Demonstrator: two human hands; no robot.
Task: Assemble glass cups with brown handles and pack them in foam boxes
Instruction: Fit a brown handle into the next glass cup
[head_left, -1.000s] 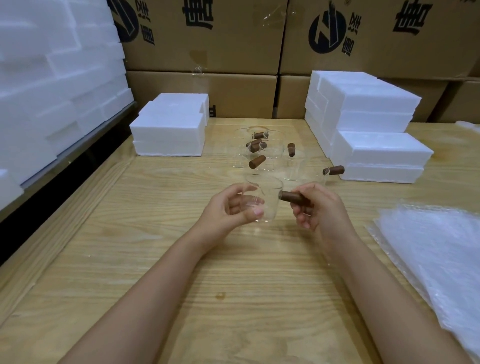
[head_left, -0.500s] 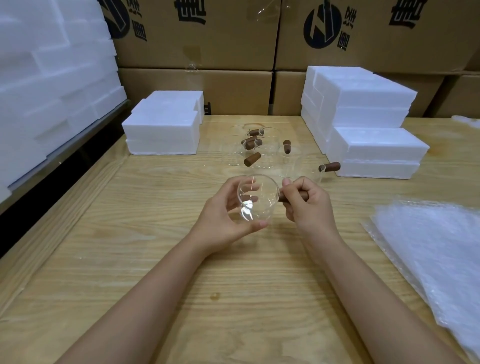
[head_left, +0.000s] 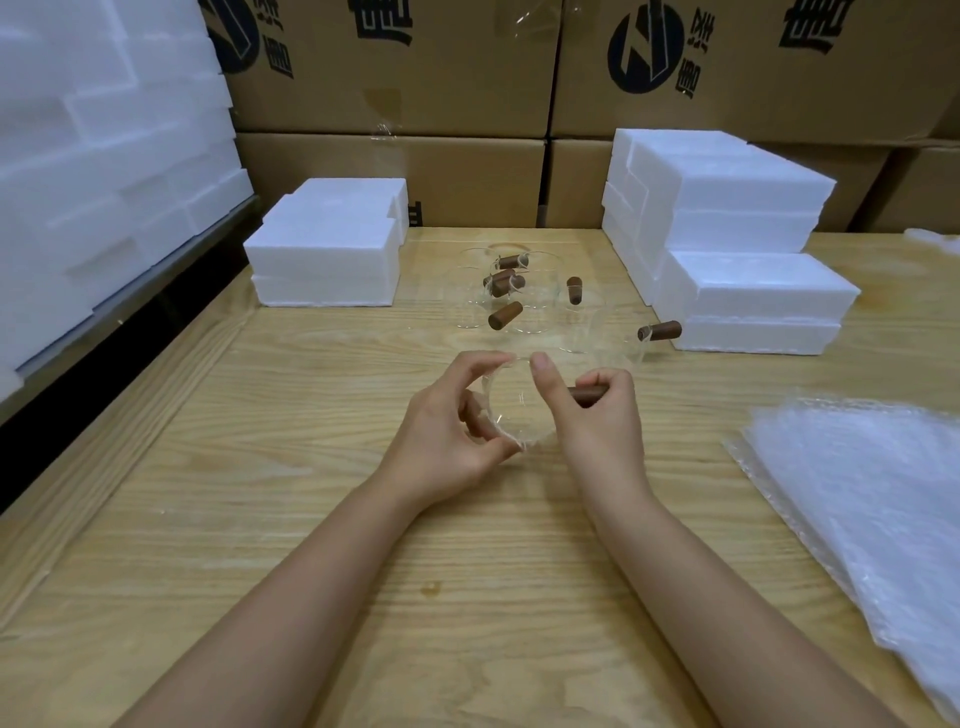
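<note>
Glass cup (head_left: 514, 410) is held above the table (head_left: 311, 519) between both hands, tipped on its side with its round opening facing the camera. The left grip (head_left: 452, 431) curls round the cup's left wall, forefinger on the upper rim and thumb under the lower edge. The right grip (head_left: 592, 415) is closed round the brown handle (head_left: 584, 391) just right of the cup, its thumb raised against the rim. Only a short piece of the handle shows between the fingers, and the thumb hides where it meets the glass. The cup's clear wall is hard to trace. Farther back, more cups (head_left: 519, 301) stand between foam boxes (head_left: 327, 260); their number cannot be made out.
</note>
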